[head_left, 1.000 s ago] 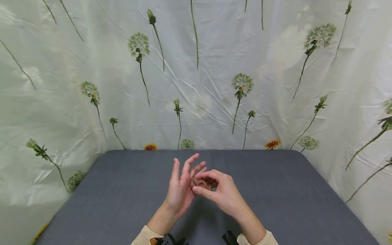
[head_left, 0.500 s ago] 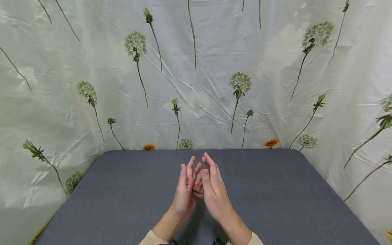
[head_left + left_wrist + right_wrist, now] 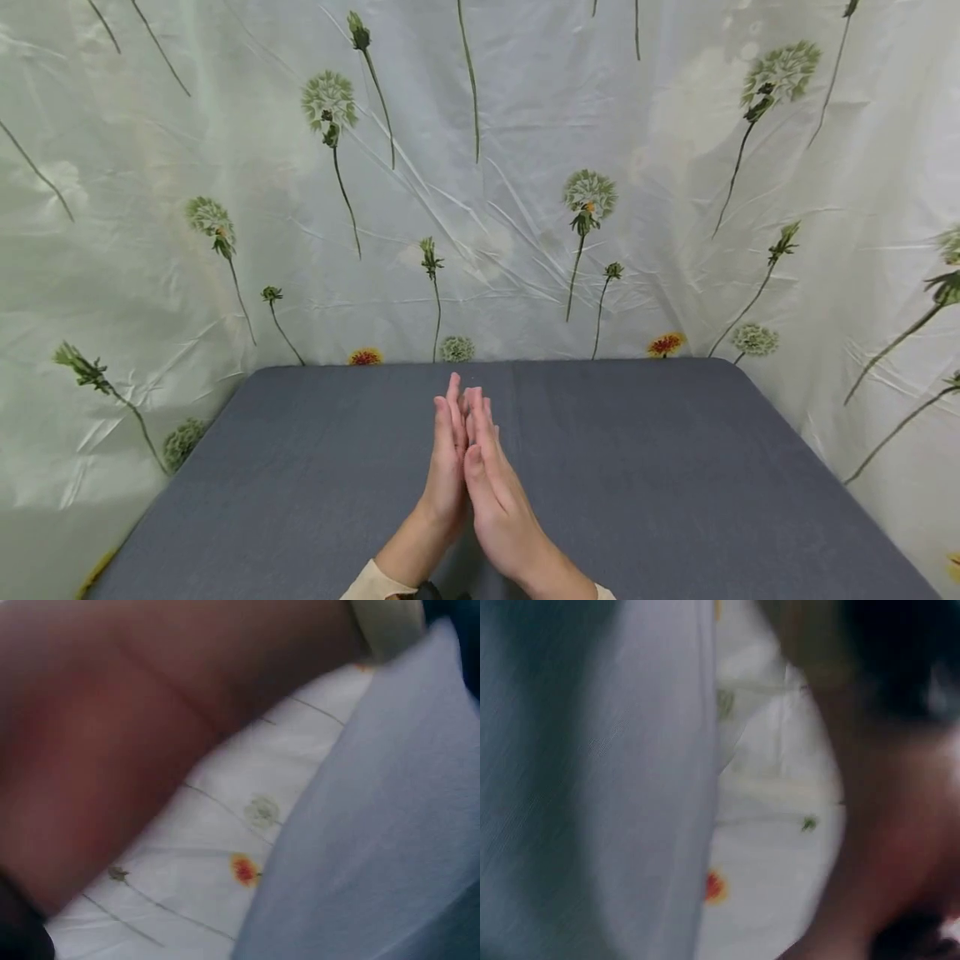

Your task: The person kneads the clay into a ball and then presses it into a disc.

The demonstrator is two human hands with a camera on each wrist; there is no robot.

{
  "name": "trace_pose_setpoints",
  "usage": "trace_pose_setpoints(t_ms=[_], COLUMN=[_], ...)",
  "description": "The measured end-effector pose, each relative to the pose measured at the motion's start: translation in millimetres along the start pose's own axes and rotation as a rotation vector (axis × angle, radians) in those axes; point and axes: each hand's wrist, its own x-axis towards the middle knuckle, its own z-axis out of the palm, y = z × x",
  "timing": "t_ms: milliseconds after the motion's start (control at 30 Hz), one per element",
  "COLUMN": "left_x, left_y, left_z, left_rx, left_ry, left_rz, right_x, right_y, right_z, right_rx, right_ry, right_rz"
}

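Observation:
Palm faces palm above the middle of the table in the head view. My left hand (image 3: 446, 475) stands upright with its fingers straight and pointing away. Against it lies my right hand (image 3: 501, 500), also straight-fingered, its thumb along the near side. The brown, clay-like lump seen in the earlier frames is hidden between the palms now. In the left wrist view, the left hand (image 3: 97, 765) fills the upper left, blurred. The right wrist view has the right hand (image 3: 907, 832) blurred along its right side.
A dark grey table (image 3: 300, 467) with rounded far corners spreads beneath the hands. Behind it and at both sides hangs a pale curtain (image 3: 510, 250) printed with dandelions and other flowers. A cream sleeve (image 3: 372, 581) covers the left forearm.
The right hand has let its fingertip grip on the brown lump go, straightened, and come in flat against the left palm. The gap between the hands has narrowed and the lump has gone from sight.

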Motion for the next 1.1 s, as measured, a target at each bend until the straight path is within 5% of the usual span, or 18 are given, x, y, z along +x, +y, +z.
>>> trace_pose_setpoints(t_ms=[167,267,400,633,833,967,1100], left_x=[-1.0,-6.8,-16.0,-14.3,-7.8,-10.2,-18.3], left_y=[-5.2,-7.4,-4.7,7.0,10.9,7.6,11.2], left_z=[4.2,18.1,35.8,29.3,17.2,25.1,40.2], left_rx=[-0.059,-0.096,-0.12,-0.104,-0.063,0.015,0.074], left_ry=[-0.12,-0.17,-0.221,-0.145,-0.044,-0.084,-0.124], left_rz=[-0.051,-0.085,-0.121,-0.08,0.019,0.073,0.086], right_x=[4.2,12.9,20.6,18.3,7.0,7.9,14.4], right_y=[-9.5,-3.9,7.8,9.8,-5.1,-14.8,-12.8], right_z=[-5.6,-23.4,-44.5,-35.6,-14.7,-21.1,-38.9], right_rx=[-0.127,-0.13,-0.036,0.052,-0.085,-0.03,0.144], right_ry=[0.072,0.137,0.121,0.019,0.002,0.013,0.005], right_rz=[-0.204,-0.178,-0.091,-0.045,-0.256,-0.307,-0.206])
